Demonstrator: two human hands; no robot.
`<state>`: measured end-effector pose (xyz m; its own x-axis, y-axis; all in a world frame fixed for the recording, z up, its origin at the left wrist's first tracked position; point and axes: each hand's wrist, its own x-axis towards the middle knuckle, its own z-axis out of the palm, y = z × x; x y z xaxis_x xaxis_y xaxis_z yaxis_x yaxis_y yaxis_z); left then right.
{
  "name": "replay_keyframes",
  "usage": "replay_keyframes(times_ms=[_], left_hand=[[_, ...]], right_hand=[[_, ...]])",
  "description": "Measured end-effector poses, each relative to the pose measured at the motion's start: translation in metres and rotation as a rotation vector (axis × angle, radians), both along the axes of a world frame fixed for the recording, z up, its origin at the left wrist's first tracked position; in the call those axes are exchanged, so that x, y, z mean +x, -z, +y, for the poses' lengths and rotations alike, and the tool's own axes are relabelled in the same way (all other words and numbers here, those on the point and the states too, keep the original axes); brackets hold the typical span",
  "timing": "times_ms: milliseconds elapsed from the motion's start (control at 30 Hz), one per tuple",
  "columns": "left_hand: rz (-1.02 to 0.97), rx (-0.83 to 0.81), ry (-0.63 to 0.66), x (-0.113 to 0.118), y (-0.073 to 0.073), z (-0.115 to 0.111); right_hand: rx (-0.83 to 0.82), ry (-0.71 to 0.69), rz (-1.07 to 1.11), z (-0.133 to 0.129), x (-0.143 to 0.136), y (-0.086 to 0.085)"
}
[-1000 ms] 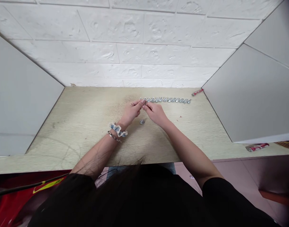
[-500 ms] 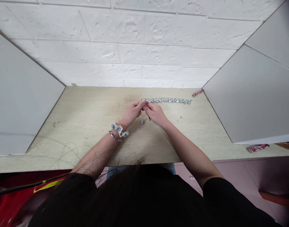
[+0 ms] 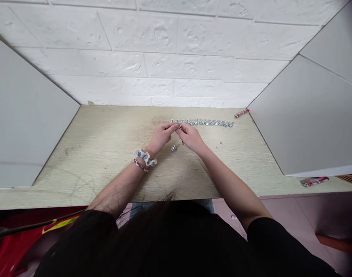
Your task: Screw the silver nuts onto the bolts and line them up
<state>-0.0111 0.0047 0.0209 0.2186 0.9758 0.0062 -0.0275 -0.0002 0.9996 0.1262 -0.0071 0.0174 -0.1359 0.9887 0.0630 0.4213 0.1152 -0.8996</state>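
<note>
My left hand (image 3: 161, 136) and my right hand (image 3: 191, 138) meet at the fingertips over the pale wooden tabletop (image 3: 107, 138). Both pinch a small metal piece (image 3: 179, 125), mostly hidden by the fingers, so its exact shape is unclear. Just behind them a row of several silver metal parts, like bolts, (image 3: 212, 122) runs to the right. One loose silver part (image 3: 173, 148) stands on the table below my hands, touching neither.
A red tube-like item (image 3: 241, 113) lies at the back right, another (image 3: 314, 181) near the right front edge. Grey panels (image 3: 26, 115) (image 3: 311, 115) flank the table, and a white brick-pattern wall (image 3: 161, 65) closes the back.
My fingertips have shifted slightly around the small metal piece, and a little more of it shows between them. The row and the loose part have stayed put.
</note>
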Motion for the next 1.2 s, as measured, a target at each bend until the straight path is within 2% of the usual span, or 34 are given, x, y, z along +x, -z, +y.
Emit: replay_keyframes(times_ms=[133, 267, 400, 567, 667, 800, 900, 1200], left_hand=[[0.030, -0.007, 0.000, 0.000, 0.001, 0.000], [0.018, -0.039, 0.015, 0.000, 0.002, 0.000], [-0.151, -0.129, 0.038, -0.001, 0.002, 0.000], [-0.479, -0.353, -0.039, 0.001, 0.007, 0.001], [-0.563, -0.410, -0.060, 0.003, 0.012, 0.002], [-0.579, -0.422, -0.099, 0.007, 0.017, 0.002], [-0.576, -0.422, -0.113, 0.009, 0.018, 0.001], [-0.525, -0.408, -0.054, 0.011, 0.016, -0.003]], right_hand=[[0.005, 0.031, 0.056, 0.003, 0.002, 0.003], [-0.021, -0.006, 0.046, 0.006, 0.003, 0.007], [0.042, -0.024, 0.022, -0.001, 0.000, 0.001], [0.335, -0.068, -0.358, -0.015, -0.003, -0.007], [0.408, -0.154, -0.543, -0.016, -0.004, -0.004], [0.372, -0.223, -0.709, -0.015, -0.008, 0.001], [0.356, -0.253, -0.749, -0.015, -0.010, 0.002], [0.284, -0.211, -0.777, -0.013, -0.011, 0.000]])
